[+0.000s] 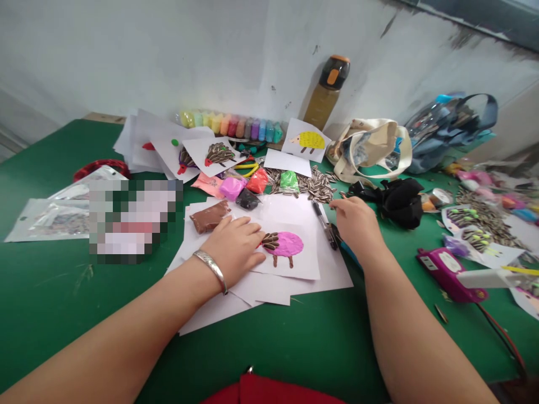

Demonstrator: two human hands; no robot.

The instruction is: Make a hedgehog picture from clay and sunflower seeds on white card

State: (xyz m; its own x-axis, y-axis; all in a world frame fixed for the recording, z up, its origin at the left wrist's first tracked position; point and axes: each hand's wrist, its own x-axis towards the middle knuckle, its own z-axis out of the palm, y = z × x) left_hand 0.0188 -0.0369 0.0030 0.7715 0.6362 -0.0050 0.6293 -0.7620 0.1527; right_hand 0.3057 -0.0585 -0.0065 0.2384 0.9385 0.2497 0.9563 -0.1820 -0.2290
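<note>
My left hand (232, 247), with a silver bracelet at the wrist, lies flat with fingers stretched over the left part of a white paper sheet (309, 266). On that sheet is a pink clay oval (290, 243) with two brown clay legs and several striped sunflower seeds (270, 241) stuck at its left end; my fingers partly cover that end. My right hand (356, 227) is at the right edge of a pile of sunflower seeds (318, 185), fingers bent together; whatever they hold is hidden. A black pen (324, 224) lies just left of it.
A brown clay packet (210, 216) and pink, red, green and black packets lie around the sheets. Behind stand a row of coloured clay (236, 128), a bottle (327, 92) and a cloth bag (370, 148). Rightward are a black strap bundle (400, 202) and a magenta device (450, 275).
</note>
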